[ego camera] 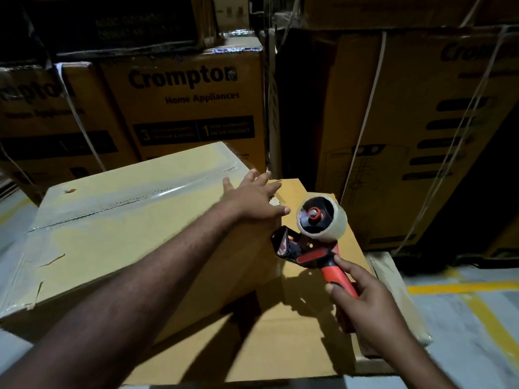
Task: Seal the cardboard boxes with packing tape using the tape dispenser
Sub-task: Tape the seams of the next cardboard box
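Dim warehouse light, hard shadows, tape glare, soft bowed edges

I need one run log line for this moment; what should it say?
left hand: flat on taped box | right hand: grips tape dispenser handle | dispenser: over lower box

Crompton lettering, seen three times.
The centre carton reads "Crompton Home Appliances" above a black band bearing "3" and "1", its small print possibly a warranty note; the left carton shows "mpton", the right carton "Cro".
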